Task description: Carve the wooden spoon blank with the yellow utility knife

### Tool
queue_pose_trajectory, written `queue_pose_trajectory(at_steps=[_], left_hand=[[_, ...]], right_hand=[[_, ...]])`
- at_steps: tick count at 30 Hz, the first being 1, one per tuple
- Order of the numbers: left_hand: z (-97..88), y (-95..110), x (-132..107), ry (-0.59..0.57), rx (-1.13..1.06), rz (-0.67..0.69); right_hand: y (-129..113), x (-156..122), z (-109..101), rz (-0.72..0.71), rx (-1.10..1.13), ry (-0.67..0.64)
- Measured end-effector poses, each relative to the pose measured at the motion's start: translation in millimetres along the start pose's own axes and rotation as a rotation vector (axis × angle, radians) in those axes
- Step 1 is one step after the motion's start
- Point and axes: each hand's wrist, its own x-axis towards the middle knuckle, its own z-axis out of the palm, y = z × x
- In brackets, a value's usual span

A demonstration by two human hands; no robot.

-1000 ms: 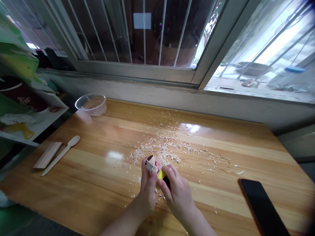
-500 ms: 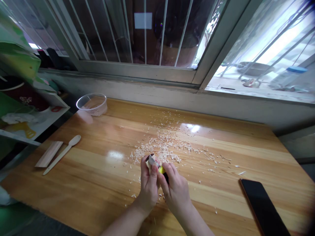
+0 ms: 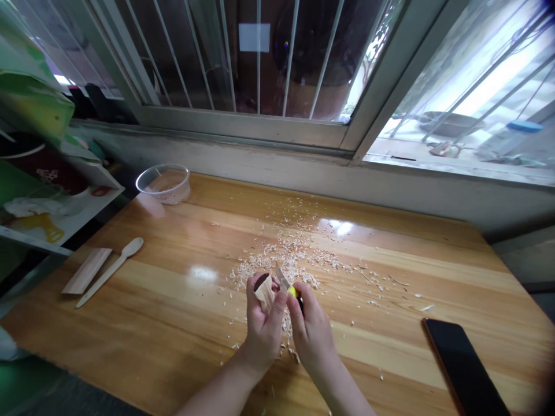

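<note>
Near the middle of the table, my left hand (image 3: 263,329) is closed around a small pale piece of wood (image 3: 264,293) with a dark reddish-brown end. My right hand (image 3: 313,326) grips a utility knife (image 3: 293,290) with a yellow and black handle. Its bare blade (image 3: 281,277) points up and away, just right of the wood. The left thumb lies close to the blade's base; whether they touch I cannot tell. Pale wood shavings (image 3: 288,254) are scattered on the table beyond and beneath both hands.
On the wooden table (image 3: 173,329), a wooden spoon (image 3: 110,271) and a flat wooden strip (image 3: 87,270) lie at left. A clear plastic bowl (image 3: 163,185) stands at the back left corner. A phone (image 3: 466,367) rests at front right. Behind runs a barred window (image 3: 243,124).
The knife blade has moved off the wood to the right and now stands apart from its top. My right hand has shifted slightly right, and more of the wood shows.
</note>
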Motion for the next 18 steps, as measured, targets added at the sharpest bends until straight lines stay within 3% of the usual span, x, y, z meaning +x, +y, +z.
queue_pose_trajectory(at_steps=[5,12,18], left_hand=[[-15.8,-4,1,-0.107,0.062,0.088],[-29.9,6,5,-0.303,0.274,0.248],[-40.7,8,8,-0.392,0.364,0.314]], right_hand=[[12,2,-11,0.032,0.058,-0.039],[-4,0,-29,-0.336,-0.029,-0.137],[-12,3,-38,-0.404,-0.042,-0.207]])
